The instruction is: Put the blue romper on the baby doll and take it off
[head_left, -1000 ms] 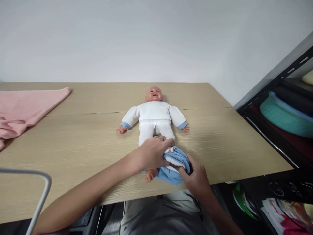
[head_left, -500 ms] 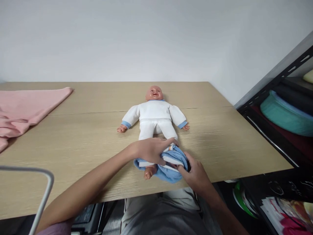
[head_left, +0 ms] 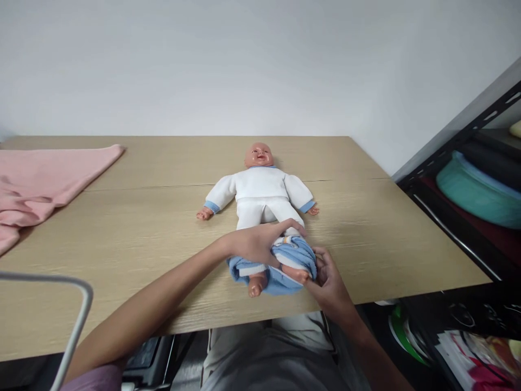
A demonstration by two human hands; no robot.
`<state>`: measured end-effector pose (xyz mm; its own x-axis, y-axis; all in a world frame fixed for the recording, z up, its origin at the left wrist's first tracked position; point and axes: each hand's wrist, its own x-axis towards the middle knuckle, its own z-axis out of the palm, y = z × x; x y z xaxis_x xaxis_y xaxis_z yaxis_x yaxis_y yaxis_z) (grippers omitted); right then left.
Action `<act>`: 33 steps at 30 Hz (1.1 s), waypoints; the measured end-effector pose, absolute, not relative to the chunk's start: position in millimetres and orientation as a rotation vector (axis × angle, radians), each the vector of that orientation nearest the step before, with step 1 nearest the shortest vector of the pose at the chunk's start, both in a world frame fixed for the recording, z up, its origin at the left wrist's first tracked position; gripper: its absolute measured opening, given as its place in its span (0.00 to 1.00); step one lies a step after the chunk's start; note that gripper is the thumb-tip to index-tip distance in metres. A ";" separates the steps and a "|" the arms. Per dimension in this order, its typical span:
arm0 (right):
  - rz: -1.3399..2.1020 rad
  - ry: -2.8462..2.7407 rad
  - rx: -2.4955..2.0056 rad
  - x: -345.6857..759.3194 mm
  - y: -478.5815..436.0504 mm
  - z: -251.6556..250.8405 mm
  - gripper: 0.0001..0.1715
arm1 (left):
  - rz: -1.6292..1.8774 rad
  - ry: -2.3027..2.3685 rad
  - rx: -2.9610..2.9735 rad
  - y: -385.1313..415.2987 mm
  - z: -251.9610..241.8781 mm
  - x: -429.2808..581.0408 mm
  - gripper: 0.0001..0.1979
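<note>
A baby doll (head_left: 262, 184) in a white long-sleeved top and white leggings lies on its back on the wooden table, feet toward me. Blue trousers (head_left: 293, 253) with white cuffs are bunched around its lower legs. Both bare feet stick out of the cuffs. My left hand (head_left: 262, 241) is closed around the doll's leg on the right, gripping the trousers there between thumb and fingers. Beside that same leg, my right hand (head_left: 331, 285) has its fingers curled at the trouser edge, its thumb near the doll's foot (head_left: 296, 273).
A pink cloth (head_left: 52, 176) lies on the table (head_left: 163, 217) at the left. In front at lower left runs a grey metal bar (head_left: 81, 315). At the right stands a black shelf rack (head_left: 443, 222) with a teal basin (head_left: 476, 187). A wall rises behind the table.
The doll's foot on the right has come out through the trouser cuff, where only an opening showed before. My right hand has shifted slightly outward, and the left still grips the leg.
</note>
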<state>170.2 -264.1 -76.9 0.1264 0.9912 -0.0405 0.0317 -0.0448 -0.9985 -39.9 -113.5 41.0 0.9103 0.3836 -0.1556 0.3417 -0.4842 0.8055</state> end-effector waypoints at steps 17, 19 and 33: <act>1.097 -1.381 -1.351 204.8 -209.9 -47.4 0.19 | 0.143 0.514 2.204 -99.4 31.8 -43.8 0.19; 1.196 -1.458 -1.307 211.3 -199.6 -40.1 0.20 | 0.148 0.481 2.193 -96.7 30.9 -44.1 0.17; 1.029 -2.137 -1.292 242.4 -165.4 18.0 0.19 | 0.042 0.831 2.467 -113.1 60.5 -91.5 0.28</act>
<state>242.4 -165.4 18.0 -0.4690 0.8831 -0.0097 0.5582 0.2879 -0.7781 -91.5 -113.1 60.5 0.8101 0.5705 -0.1351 0.5539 -0.6693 0.4952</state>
